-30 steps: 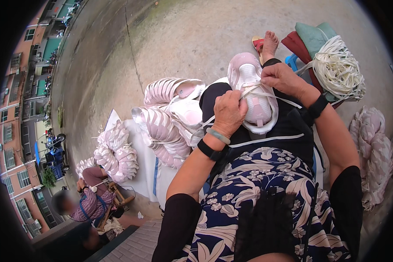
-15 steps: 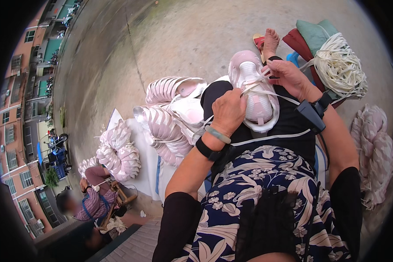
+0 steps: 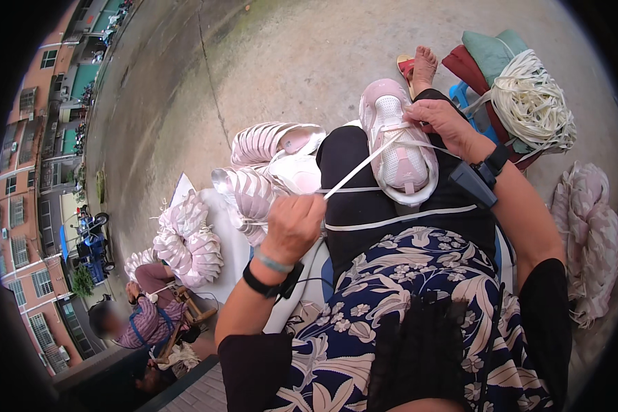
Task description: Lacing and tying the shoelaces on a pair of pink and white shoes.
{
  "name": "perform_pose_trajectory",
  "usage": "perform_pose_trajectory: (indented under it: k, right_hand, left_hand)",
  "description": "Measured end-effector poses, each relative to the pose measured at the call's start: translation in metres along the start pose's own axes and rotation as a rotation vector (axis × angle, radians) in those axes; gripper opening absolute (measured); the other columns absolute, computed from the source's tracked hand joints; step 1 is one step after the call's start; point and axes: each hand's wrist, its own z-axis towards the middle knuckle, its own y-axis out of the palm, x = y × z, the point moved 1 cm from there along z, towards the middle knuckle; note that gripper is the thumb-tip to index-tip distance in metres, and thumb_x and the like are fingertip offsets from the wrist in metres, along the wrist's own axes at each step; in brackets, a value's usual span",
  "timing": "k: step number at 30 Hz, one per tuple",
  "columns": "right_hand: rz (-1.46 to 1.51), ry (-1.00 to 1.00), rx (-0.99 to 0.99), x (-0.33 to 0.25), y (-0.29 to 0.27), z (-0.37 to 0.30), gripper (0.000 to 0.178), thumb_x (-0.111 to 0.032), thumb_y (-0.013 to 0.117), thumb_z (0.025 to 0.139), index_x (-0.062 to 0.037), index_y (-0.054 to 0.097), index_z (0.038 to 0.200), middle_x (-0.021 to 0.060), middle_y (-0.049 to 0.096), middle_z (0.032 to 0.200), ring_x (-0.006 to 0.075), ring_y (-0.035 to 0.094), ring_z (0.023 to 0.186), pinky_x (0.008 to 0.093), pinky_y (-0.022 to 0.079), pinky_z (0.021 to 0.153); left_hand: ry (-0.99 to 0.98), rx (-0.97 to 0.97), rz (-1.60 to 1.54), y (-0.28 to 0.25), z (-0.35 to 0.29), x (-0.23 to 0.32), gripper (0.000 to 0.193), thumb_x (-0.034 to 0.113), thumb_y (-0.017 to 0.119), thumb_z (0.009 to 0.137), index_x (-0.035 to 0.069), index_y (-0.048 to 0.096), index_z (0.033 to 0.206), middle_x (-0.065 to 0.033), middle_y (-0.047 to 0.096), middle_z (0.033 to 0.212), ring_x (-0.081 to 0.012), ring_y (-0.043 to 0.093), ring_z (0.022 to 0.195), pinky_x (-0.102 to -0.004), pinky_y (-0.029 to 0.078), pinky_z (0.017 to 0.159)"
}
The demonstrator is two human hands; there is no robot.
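A pink and white shoe upper (image 3: 403, 165) lies across my thighs, its toe pointing away from me. My left hand (image 3: 292, 226) is closed around a flat white shoelace (image 3: 361, 167), which runs taut from the upper's eyelets down to the left. At the upper's right edge, my right hand (image 3: 441, 123) pinches the shoe upper near the eyelets; its fingertips are partly hidden. More white lace trails over my lap below the shoe.
Bundled pink and white uppers (image 3: 281, 154) lie to my left, with another stack (image 3: 189, 237) beyond. At right, a coil of white laces (image 3: 532, 103) rests on folded cloths over a blue stool (image 3: 470, 103). More uppers (image 3: 584, 240) lie far right. A person (image 3: 147, 319) sits lower left.
My left hand has moved down and left, away from the shoe, drawing the lace out straight. My right hand has shifted slightly left and down onto the upper's edge.
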Motion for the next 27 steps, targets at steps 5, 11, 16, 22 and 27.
perform_pose_trajectory:
  k: [5,11,16,22,27]
  right_hand:
    - [0.0,-0.078,-0.045,0.006,-0.002,-0.005,0.018,-0.025,0.062,0.084,-0.008,0.066,0.088,-0.0025,0.062,0.086,0.0064,0.052,0.081,0.0211,0.037,0.074]
    - [-0.504,-0.406,0.187,0.009,0.007,-0.041,0.025,-0.022,0.064,0.081,0.0,0.062,0.092,0.0071,0.06,0.075,0.0144,0.055,0.069,0.0299,0.045,0.063]
    - [-0.878,-0.524,0.363,0.023,0.0,-0.066,0.021,-0.025,0.063,0.081,-0.0047,0.063,0.087,0.0129,0.061,0.077,0.0283,0.06,0.073,0.0353,0.046,0.064]
    - [-0.647,-0.477,0.334,0.031,-0.03,-0.059,0.02,-0.023,0.061,0.082,-0.003,0.063,0.078,0.0131,0.059,0.067,0.0284,0.059,0.063,0.0351,0.045,0.059]
    - [-0.934,-0.61,0.451,0.033,-0.037,-0.072,0.02,-0.024,0.059,0.085,-0.0055,0.058,0.077,0.0148,0.058,0.068,0.0338,0.058,0.066,0.0394,0.044,0.058]
  left_hand:
    - [-0.082,-0.128,-0.065,-0.011,-0.035,0.03,0.007,0.004,0.057,0.072,0.007,0.051,0.074,-0.0034,0.042,0.058,-0.0188,0.048,0.05,-0.0324,0.035,0.047]
    - [-0.114,-0.052,-0.089,-0.009,-0.024,0.044,0.011,0.007,0.065,0.073,0.007,0.056,0.08,-0.0045,0.043,0.056,-0.0219,0.047,0.048,-0.0339,0.035,0.046]
    - [-0.002,0.026,-0.043,-0.018,0.004,0.042,0.008,0.008,0.061,0.076,0.006,0.054,0.08,-0.0022,0.039,0.056,-0.0173,0.046,0.049,-0.0317,0.033,0.047]
    - [0.062,0.076,0.021,-0.011,0.036,0.027,0.01,0.009,0.064,0.076,0.007,0.054,0.077,-0.0038,0.038,0.053,-0.0211,0.044,0.046,-0.0337,0.032,0.045]
    - [-0.042,0.051,0.076,-0.011,0.034,-0.001,0.011,0.009,0.061,0.077,0.009,0.052,0.072,-0.0069,0.046,0.054,-0.0251,0.05,0.048,-0.0363,0.038,0.044]
